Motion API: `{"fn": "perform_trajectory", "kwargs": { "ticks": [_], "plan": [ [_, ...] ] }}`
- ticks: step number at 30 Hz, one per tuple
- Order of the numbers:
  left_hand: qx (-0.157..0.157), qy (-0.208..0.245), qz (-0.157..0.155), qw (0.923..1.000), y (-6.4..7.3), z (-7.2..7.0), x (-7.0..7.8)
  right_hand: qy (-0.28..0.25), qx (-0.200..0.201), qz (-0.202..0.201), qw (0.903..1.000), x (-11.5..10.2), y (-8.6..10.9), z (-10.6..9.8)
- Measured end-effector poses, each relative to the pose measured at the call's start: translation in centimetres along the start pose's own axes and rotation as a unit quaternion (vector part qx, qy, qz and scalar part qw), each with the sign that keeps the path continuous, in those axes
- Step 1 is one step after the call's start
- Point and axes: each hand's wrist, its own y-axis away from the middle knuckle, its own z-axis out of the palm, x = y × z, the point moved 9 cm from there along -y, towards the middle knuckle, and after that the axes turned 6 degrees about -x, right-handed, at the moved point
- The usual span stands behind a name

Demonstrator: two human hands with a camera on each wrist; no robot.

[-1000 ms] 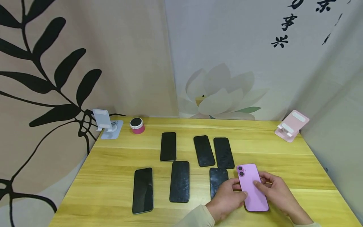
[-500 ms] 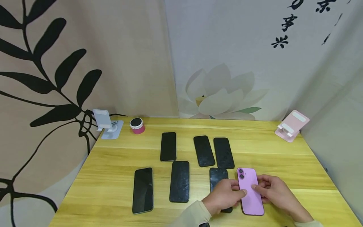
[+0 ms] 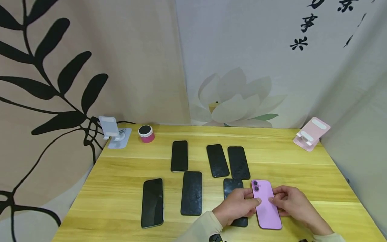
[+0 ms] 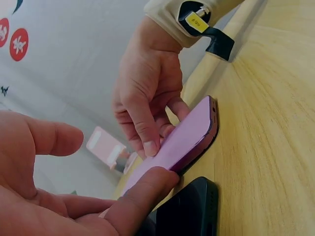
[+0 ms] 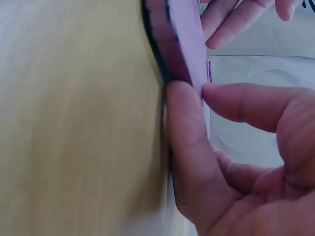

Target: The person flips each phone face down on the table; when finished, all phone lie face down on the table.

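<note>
A purple smartphone (image 3: 267, 211) is back up at the right of the table, on it or just above it; I cannot tell which. My right hand (image 3: 297, 205) pinches its right edge between thumb and forefinger, plainly so in the right wrist view. At the left edge, fingers of my left hand (image 3: 235, 205) touch the phone's side, while the left thumb (image 4: 59, 139) is raised off it in the left wrist view. Beneath the left hand lies a black phone (image 3: 241, 222), partly hidden.
Several more phones, such as the leftmost one (image 3: 152, 203), lie screen up on the wooden table (image 3: 112, 188). A white phone stand (image 3: 116, 132) and a pink jar (image 3: 146, 134) stand at the back left, a pink phone stand (image 3: 311, 133) at the back right.
The purple phone has come slightly left and toward the person, then stayed nearly still. Both hands moved with it, and the left hand has shifted a little to the left.
</note>
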Motion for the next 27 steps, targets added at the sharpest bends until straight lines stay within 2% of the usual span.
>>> {"fn": "perform_trajectory", "kwargs": {
  "ticks": [6,16,21,27],
  "plan": [
    [-0.009,0.005,0.007,0.9999,-0.2,-0.1,0.0,-0.003,0.005,-0.003,1.0000,-0.2,0.1,0.0],
    [-0.019,0.012,-0.004,0.9997,-0.2,-0.4,-0.3,0.003,0.001,-0.002,1.0000,-0.3,0.0,0.0],
    [-0.012,0.016,0.004,0.9998,0.1,-1.2,0.2,0.045,0.011,-0.022,0.9987,-1.1,-0.2,-0.2],
    [0.000,0.013,0.015,0.9998,0.6,-2.7,0.7,0.112,0.042,-0.042,0.9919,-3.0,-0.3,-0.4]
  ]
}}
